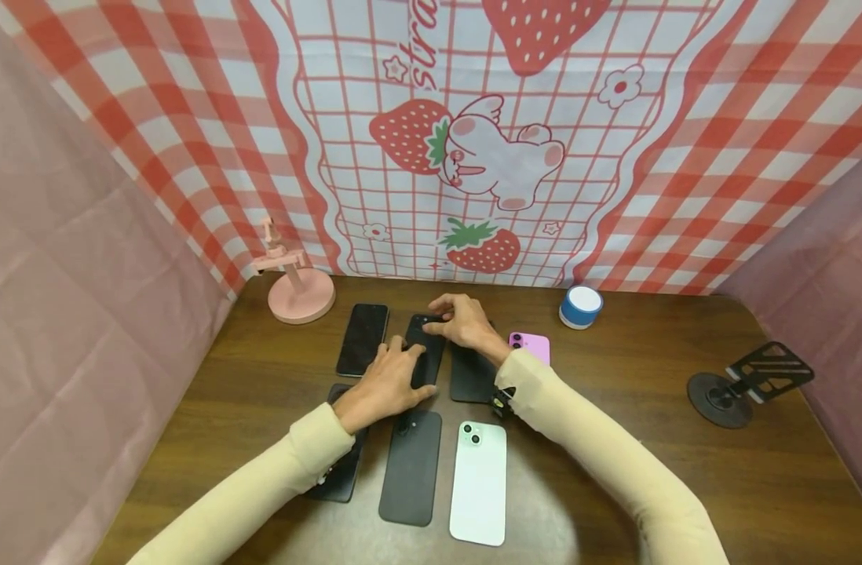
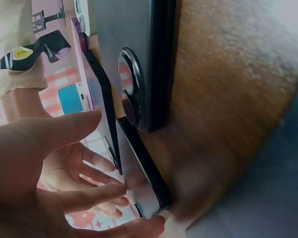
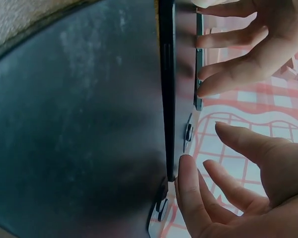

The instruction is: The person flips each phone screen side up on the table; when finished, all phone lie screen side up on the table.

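In the head view, my left hand (image 1: 388,380) is over the left side of a dark phone (image 1: 434,357) lying back-up in the back row. Its fingers are spread, touching or nearly touching that phone. My right hand (image 1: 462,322) hovers at the phone's far end, fingers bent and relaxed; in the right wrist view, the right fingertips (image 3: 187,171) are by a dark phone's edge (image 3: 168,99). Left of it lies a black phone (image 1: 363,340) screen-up. Another dark phone (image 1: 472,380) is partly hidden under the right wrist, with a pink phone (image 1: 539,345) behind that forearm.
Nearer me lie a dark phone (image 1: 342,475) partly under the left forearm, a dark grey phone (image 1: 410,479) and a mint phone (image 1: 478,490). A pink stand (image 1: 300,298) stands back left, a blue-and-white round container (image 1: 580,308) at the back, a black stand (image 1: 721,400) at right.
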`<state>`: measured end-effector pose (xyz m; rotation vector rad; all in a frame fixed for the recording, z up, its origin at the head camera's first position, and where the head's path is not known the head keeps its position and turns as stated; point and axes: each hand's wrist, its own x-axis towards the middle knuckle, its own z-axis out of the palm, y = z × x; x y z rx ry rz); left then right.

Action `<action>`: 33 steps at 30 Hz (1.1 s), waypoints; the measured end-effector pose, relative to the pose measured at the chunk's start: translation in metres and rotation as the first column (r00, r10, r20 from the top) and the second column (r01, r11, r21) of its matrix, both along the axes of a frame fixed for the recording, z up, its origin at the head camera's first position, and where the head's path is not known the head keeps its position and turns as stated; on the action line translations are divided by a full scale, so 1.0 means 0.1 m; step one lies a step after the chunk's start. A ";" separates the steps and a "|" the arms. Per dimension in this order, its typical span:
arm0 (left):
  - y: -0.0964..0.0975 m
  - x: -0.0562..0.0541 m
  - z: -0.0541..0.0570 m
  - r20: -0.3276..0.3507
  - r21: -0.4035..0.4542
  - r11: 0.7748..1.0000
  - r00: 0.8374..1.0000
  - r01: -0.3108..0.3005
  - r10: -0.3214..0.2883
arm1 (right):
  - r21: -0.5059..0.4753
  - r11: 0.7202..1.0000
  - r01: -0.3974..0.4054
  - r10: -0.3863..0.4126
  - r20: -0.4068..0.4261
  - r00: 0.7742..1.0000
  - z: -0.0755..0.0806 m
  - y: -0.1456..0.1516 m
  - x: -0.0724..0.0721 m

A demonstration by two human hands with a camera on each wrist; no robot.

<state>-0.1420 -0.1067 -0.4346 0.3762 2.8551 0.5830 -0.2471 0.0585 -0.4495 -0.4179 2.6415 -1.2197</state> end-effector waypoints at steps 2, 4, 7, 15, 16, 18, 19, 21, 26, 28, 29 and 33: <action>0.01 0.00 0.00 0.013 -0.008 1.000 1.000 0.003 -0.003 | 0.020 1.000 -0.017 0.017 -0.017 1.000 0.00 -0.01 0.01; 0.02 0.00 0.00 0.026 -0.019 1.000 1.000 0.007 -0.006 | 0.043 0.998 -0.039 0.040 -0.033 0.999 0.00 -0.03 0.01; 0.04 -0.01 0.00 0.031 -0.038 0.999 0.999 0.009 -0.008 | 0.077 0.995 -0.063 0.068 -0.060 0.996 -0.01 -0.05 0.02; 0.08 -0.02 0.00 0.027 -0.077 0.997 1.000 0.012 -0.010 | 0.197 0.975 -0.098 0.116 -0.083 0.990 -0.02 -0.08 0.05; 0.08 -0.02 0.00 0.027 -0.081 0.997 1.000 0.012 -0.010 | 0.213 0.971 -0.104 0.124 -0.084 0.989 -0.03 -0.08 0.05; 0.09 -0.02 -0.01 0.029 -0.085 0.996 1.000 0.014 -0.012 | 0.242 0.964 -0.114 0.138 -0.087 0.987 -0.03 -0.09 0.06; 0.09 -0.03 -0.01 0.029 -0.087 0.996 0.999 0.016 -0.014 | 0.256 0.959 -0.117 0.144 -0.091 0.985 -0.03 -0.09 0.06; 0.09 -0.03 -0.01 0.027 -0.087 0.996 0.999 0.021 -0.018 | 0.282 0.951 -0.125 0.158 -0.098 0.983 -0.03 -0.10 0.07; 0.07 -0.04 -0.03 0.004 -0.075 0.997 0.999 0.037 -0.037 | 0.338 0.931 -0.139 0.190 -0.124 0.974 -0.04 -0.14 0.08; 0.06 -0.04 -0.04 -0.002 -0.069 0.997 0.999 0.045 -0.045 | 0.342 0.929 -0.138 0.190 -0.123 0.974 -0.06 -0.15 0.09; 0.06 -0.04 -0.05 -0.005 -0.071 0.996 0.999 0.048 -0.049 | 0.341 0.930 -0.138 0.189 -0.121 0.975 -0.06 -0.16 0.09; 0.06 -0.06 -0.06 -0.010 -0.077 0.996 0.999 0.053 -0.054 | 0.331 0.934 -0.135 0.184 -0.121 0.975 -0.07 -0.18 0.08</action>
